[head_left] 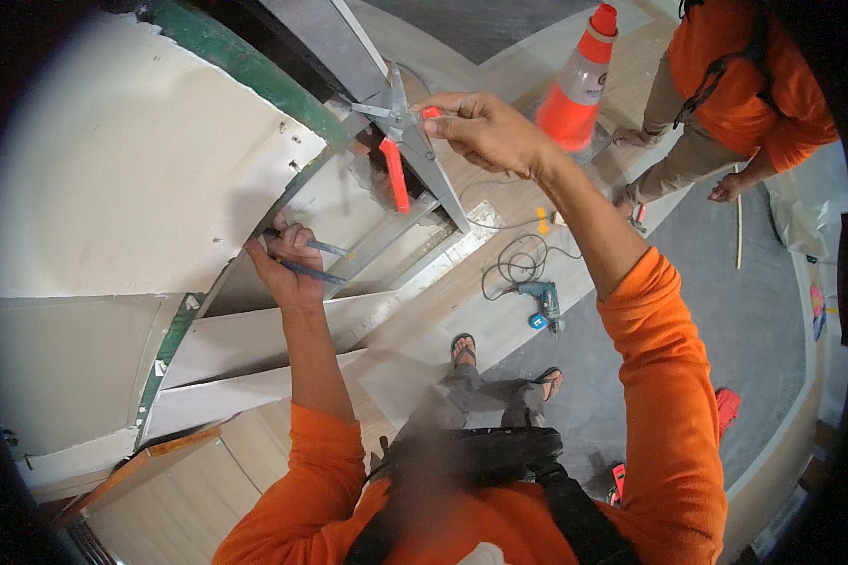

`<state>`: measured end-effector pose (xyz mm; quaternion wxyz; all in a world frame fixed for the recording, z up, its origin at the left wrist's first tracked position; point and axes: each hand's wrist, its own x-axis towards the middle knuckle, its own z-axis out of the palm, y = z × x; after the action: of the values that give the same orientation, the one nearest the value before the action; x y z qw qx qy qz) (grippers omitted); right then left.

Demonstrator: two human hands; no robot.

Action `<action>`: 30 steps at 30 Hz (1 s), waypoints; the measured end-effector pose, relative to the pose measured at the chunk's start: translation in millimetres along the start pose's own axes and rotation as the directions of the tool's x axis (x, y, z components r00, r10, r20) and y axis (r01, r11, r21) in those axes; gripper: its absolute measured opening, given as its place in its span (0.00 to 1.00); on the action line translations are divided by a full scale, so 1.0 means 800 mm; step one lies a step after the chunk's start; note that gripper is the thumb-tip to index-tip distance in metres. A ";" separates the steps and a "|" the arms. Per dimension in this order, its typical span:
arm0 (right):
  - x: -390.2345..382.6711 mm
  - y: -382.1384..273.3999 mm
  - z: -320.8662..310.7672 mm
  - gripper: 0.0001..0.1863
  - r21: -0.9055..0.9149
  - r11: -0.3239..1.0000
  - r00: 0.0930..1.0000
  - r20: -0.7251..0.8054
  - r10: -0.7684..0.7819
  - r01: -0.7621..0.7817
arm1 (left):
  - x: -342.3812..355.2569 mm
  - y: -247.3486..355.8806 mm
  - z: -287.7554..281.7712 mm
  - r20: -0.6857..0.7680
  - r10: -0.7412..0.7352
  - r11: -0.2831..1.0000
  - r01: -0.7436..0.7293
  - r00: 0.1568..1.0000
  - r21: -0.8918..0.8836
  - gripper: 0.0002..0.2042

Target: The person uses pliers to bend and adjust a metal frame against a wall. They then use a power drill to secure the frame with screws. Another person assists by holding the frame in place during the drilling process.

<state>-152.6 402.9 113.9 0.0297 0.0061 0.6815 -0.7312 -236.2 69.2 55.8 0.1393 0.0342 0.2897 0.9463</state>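
Note:
With fingers closed on one red handle, my right hand (490, 134) holds a pair of metal snips (405, 121). The blades are spread at the metal profile (334, 56), and the other red handle hangs free below. Whether the blades touch the metal I cannot tell. Lower and to the left, my left hand (290, 259) is closed around a tool with two dark bluish handles (316, 274), beside the curved edge of the white board (122, 160). That tool's working end is hidden.
An orange traffic cone (575, 89) stands beyond my right hand. Another person in orange (730, 71) is at the upper right. On the floor lie a teal power drill (542, 303) and its looped cord (513, 256). Wooden panels (193, 485) are at lower left.

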 end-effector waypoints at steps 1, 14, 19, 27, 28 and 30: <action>0.003 0.001 -0.003 0.18 -0.057 0.998 1.000 0.001 -0.031 0.031 | -0.001 -0.002 0.001 -0.018 0.010 1.000 -0.010 1.000 -0.003 0.23; -0.017 -0.043 0.063 0.15 0.091 0.990 0.973 -0.195 0.120 -0.104 | 0.014 0.003 -0.035 0.031 -0.048 0.998 0.049 0.998 -0.032 0.23; -0.011 -0.014 0.059 0.18 -0.217 0.972 0.963 -0.230 -0.142 0.091 | 0.008 -0.003 -0.012 0.056 -0.002 1.000 0.000 0.998 0.021 0.22; 0.006 0.034 0.043 0.19 -0.423 0.875 0.919 -0.194 -0.343 0.237 | 0.007 -0.005 -0.005 0.017 0.065 0.995 -0.066 0.998 0.075 0.23; 0.007 0.036 0.040 0.18 -0.455 0.853 0.910 -0.184 -0.371 0.256 | 0.007 -0.005 -0.004 -0.018 0.069 0.994 -0.067 0.997 0.091 0.23; 0.007 0.037 0.035 0.18 -0.431 0.873 0.924 -0.185 -0.334 0.229 | 0.010 -0.006 -0.008 -0.085 0.075 0.990 -0.064 0.994 0.122 0.24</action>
<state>-156.1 372.5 86.1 -0.1646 -0.0069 0.8083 -0.5652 -243.4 72.1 47.7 0.0908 0.0102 0.3502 0.9322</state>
